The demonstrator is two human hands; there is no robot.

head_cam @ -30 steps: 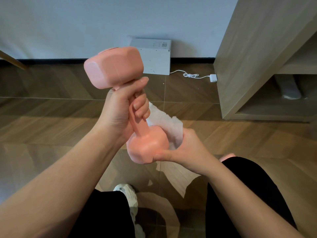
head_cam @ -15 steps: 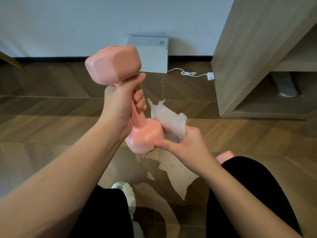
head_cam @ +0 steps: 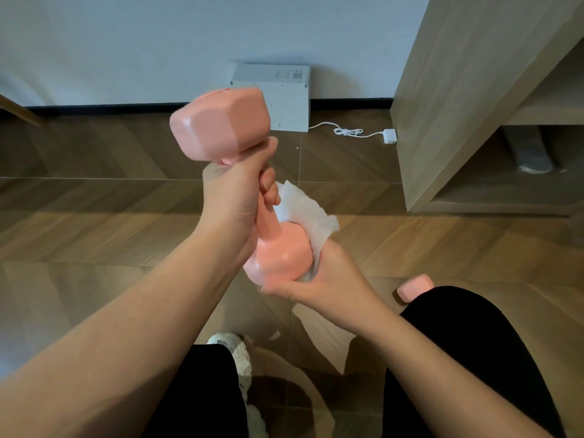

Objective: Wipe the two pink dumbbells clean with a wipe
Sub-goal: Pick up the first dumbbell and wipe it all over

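Our left hand (head_cam: 234, 197) grips the handle of a pink dumbbell (head_cam: 221, 124), held tilted, one head above our fist. Our right hand (head_cam: 325, 279) cups the lower head, pressing a white wipe (head_cam: 303, 213) against it. Just right of that hand, the second dumbbell (head_cam: 414, 288) peeks past our knee.

Home room: wood floor (head_cam: 94, 235), cabinet (head_cam: 458, 99).

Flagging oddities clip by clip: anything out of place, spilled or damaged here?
Nothing stands out. The left hand grips the dumbbell while the right hand wipes its lower head with the wipe.
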